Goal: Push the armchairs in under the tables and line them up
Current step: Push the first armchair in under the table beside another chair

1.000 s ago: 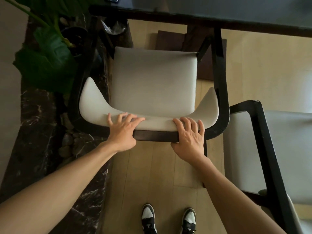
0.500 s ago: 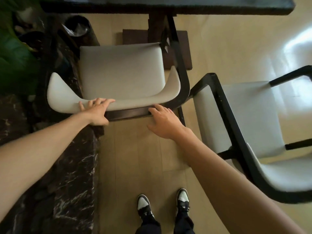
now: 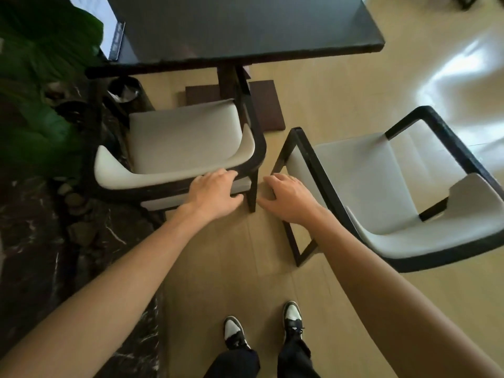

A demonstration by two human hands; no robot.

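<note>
Cream-cushioned left armchair (image 3: 185,140) sits partly under the dark table (image 3: 245,28). Left hand (image 3: 215,193) reaches forward, fingers loosely curved over its back rail, thumb below. Right hand (image 3: 289,197) hovers relaxed, holding nothing, between it and the angled right armchair (image 3: 381,186).

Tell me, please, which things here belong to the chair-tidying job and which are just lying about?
Job: left armchair, right armchair, table, left hand, right hand.
Lying about: plant, bin, tablet.
</note>
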